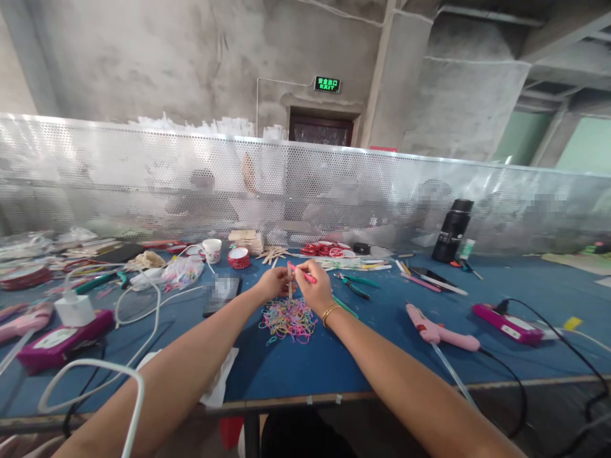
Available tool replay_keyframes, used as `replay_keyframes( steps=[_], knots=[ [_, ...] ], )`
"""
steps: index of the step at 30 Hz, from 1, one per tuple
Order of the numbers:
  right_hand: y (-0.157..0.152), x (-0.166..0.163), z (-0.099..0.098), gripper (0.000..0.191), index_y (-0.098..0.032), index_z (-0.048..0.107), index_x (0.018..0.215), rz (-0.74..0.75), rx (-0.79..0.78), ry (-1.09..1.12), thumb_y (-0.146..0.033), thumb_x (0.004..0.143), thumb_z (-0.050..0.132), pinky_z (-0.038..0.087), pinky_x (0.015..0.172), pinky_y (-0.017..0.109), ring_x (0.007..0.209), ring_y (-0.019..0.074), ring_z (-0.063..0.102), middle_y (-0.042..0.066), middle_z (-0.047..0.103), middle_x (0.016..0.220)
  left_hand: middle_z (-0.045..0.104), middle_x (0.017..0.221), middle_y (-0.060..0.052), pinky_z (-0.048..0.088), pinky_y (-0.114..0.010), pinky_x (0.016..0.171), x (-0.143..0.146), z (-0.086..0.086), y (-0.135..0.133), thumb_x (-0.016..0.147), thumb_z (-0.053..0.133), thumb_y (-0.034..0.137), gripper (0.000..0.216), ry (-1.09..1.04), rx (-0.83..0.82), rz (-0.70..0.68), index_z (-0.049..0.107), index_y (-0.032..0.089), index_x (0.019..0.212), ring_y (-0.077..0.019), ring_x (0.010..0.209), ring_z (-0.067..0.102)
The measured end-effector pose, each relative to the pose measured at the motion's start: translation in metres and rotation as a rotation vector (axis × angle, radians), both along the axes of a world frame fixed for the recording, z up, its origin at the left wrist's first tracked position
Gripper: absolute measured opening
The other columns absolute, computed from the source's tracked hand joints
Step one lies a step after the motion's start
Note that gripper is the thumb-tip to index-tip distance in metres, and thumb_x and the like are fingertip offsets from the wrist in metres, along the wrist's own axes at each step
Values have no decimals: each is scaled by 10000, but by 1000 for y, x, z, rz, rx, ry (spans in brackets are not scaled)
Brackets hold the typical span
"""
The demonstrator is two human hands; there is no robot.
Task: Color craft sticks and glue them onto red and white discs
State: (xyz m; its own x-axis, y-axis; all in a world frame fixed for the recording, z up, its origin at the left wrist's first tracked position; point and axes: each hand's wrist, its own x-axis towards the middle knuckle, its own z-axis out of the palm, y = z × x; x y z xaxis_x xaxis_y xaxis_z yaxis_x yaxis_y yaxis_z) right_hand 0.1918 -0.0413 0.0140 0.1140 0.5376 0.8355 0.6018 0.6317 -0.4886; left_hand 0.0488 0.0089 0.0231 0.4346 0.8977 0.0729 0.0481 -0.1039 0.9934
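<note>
Both my hands meet above a heap of small coloured rubber bands [289, 318] on the blue table [382, 343]. My left hand [272, 283] is closed around a thin upright wooden stick [289, 286]. My right hand [312, 286], with a gold bracelet at the wrist, pinches a pink rubber band [301, 273] stretched toward the top of the stick. The fingertips of both hands touch near the stick's upper end.
A pink glue gun [436, 331] lies right of my arm, green pliers [356, 283] behind. A magenta power strip [506, 321] sits far right, another [57, 340] with white cables left. A phone [222, 292], red tape rolls [238, 257], a black flask [453, 238] and a perforated metal screen [143, 178] stand behind.
</note>
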Motion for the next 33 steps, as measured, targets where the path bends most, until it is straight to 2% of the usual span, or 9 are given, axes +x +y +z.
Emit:
replay_keyframes(
  steps=[22, 33],
  knots=[
    [-2, 2, 5, 114, -216, 591, 792, -67, -22, -12, -277, 870, 535, 452, 690, 284, 723, 181, 615, 20, 660, 741, 698, 689, -12, 545, -281, 657, -1, 3, -3, 752, 730, 312, 210, 54, -9, 10, 623, 178, 874, -166, 657, 689],
    [-3, 0, 4, 110, -213, 595, 815, 7, -2, 6, -276, 877, 529, 475, 715, 283, 749, 177, 622, 28, 665, 773, 682, 661, 2, 543, -258, 623, -1, 5, -6, 748, 738, 305, 208, 36, 4, 16, 606, 176, 845, -153, 630, 683]
  ],
)
